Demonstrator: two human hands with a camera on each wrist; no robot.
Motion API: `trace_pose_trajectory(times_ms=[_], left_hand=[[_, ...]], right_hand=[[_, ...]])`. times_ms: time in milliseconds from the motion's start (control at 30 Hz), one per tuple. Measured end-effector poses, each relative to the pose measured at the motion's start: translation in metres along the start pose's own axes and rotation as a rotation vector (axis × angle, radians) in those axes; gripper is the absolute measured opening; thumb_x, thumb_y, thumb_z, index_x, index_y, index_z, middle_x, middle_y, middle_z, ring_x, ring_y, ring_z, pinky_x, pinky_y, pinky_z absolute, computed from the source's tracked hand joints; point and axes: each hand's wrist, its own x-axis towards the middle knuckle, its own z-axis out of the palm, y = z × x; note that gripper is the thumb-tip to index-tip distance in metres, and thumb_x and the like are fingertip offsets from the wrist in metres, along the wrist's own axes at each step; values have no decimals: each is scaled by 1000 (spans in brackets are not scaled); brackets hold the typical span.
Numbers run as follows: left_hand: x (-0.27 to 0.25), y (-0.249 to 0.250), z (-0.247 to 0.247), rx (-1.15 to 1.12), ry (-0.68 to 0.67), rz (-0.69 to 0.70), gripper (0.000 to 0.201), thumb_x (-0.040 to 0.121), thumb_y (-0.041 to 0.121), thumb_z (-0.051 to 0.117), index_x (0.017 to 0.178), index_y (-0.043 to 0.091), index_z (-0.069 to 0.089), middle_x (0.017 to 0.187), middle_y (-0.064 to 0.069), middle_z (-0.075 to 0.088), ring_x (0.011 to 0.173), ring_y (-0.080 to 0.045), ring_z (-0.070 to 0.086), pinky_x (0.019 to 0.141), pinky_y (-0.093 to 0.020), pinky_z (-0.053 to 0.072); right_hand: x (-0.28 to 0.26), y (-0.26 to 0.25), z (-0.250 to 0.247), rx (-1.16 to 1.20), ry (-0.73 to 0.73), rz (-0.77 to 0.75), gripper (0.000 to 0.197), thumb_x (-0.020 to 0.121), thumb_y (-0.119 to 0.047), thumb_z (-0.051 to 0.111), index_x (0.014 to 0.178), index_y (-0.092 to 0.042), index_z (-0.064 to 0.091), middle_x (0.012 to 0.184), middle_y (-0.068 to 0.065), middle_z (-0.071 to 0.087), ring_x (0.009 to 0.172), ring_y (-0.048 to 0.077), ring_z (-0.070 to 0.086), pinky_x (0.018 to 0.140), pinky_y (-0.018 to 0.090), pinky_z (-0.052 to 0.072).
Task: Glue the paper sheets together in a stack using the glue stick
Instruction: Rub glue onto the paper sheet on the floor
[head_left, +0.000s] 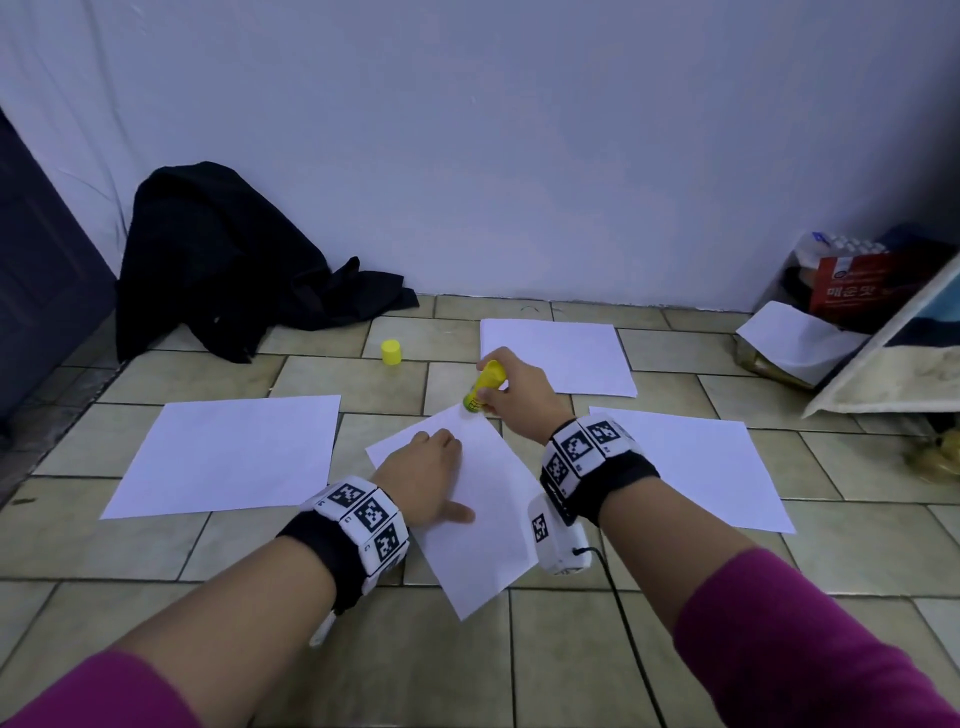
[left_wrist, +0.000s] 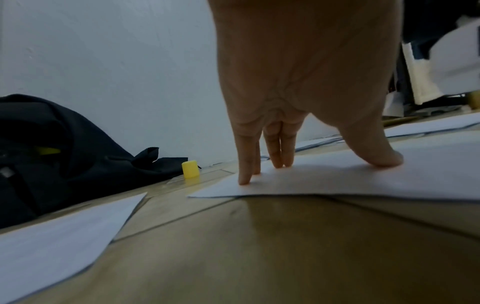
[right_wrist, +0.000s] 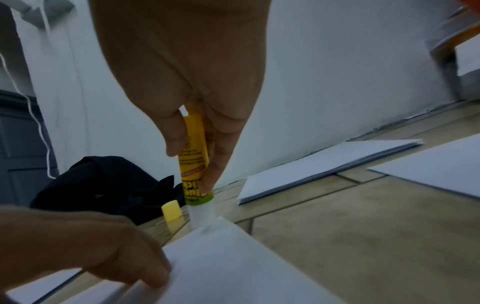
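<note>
Right now my right hand (head_left: 511, 392) grips the glue stick (head_left: 484, 387), tilted, with its white tip down at the far corner of the middle sheet (head_left: 488, 514), which lies skewed on the tiled floor (head_left: 597, 649). My left hand (head_left: 426, 475) lies spread on that same sheet, fingers (left_wrist: 245, 164) and thumb straight and pressing it flat, holding nothing.

The main risk, as I judge it, is the corner itself. The tip sits right at the paper's edge, so a stroke outward could slide off and smear glue on the tiles, or catch the corner and fold it up. My pressing hand is near the sheet's left side, some way from the tip, so a drag toward me might buckle the paper between them.

The sheet is also turned askew to the other sheets: one to the left (head_left: 228, 454), one to the right (head_left: 691, 467), and a pile beyond (head_left: 556, 353). Stacking onto a crooked base would leave the edges mismatched.

The yellow cap (head_left: 391, 352) stands apart near the black cloth (head_left: 218, 260); left off long, the stick could dry.
</note>
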Motion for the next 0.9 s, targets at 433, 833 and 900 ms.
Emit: trace_pose_trajectory(times_ms=[433, 833, 900], left_hand=[[-1, -9, -8, 2, -78, 44, 88, 67, 58, 76, 134, 13, 40, 129, -4, 38, 115, -23, 39, 94, -42, 45], [3, -11, -14, 55, -143, 122, 91, 72, 52, 76, 147, 38, 25, 144, 0, 23, 133, -24, 24, 101, -38, 39], [2, -12, -14, 53, -149, 121, 88, 76, 51, 72, 148, 39, 23, 147, 1, 21, 135, -23, 21, 104, -39, 38]], right_hand=[[-11, 1, -12, -294, -173, -56, 23, 90, -9, 56, 113, -12, 52, 101, 18, 64, 87, 30, 61, 72, 33, 49], [-69, 20, -53, -437, -358, -23, 21, 89, -14, 62, 109, -18, 55, 92, 5, 62, 87, 25, 66, 80, 37, 55], [-74, 20, -55, -460, -376, -20, 20, 89, -15, 63, 107, -20, 55, 90, 5, 61, 86, 25, 65, 79, 38, 55]])
